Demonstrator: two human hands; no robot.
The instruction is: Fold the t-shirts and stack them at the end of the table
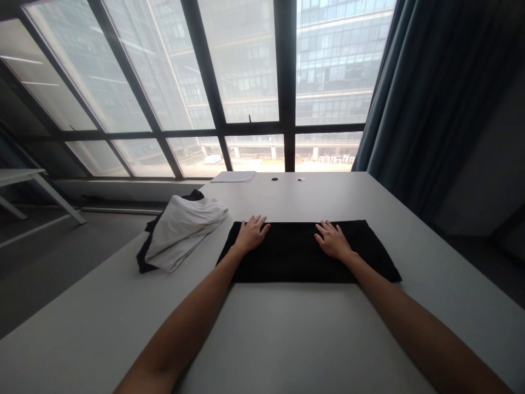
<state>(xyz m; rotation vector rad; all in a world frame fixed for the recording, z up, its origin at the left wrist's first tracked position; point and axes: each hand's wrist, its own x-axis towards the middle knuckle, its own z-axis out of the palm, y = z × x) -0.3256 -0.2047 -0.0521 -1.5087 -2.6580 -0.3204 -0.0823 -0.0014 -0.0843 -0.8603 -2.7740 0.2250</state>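
A black piece of folded cloth (293, 254), likely a garment, lies flat as a wide band across the white table (303, 334). My left hand (251, 233) rests palm down on its left part, fingers spread near the far edge. On the right part lies my right hand (333, 239), also flat with its fingers apart. Neither hand grips the cloth. To the left is a loose heap with a white cloth (184, 227) draped over darker cloth (143, 261); how these are layered underneath is hidden.
At the table's far left corner lies a flat white folded item (233, 177). Two round cable holes (274, 179) sit near the far edge. Windows stand beyond, a blue curtain (394, 109) hangs at the right, and another white table (36, 178) stands at the far left.
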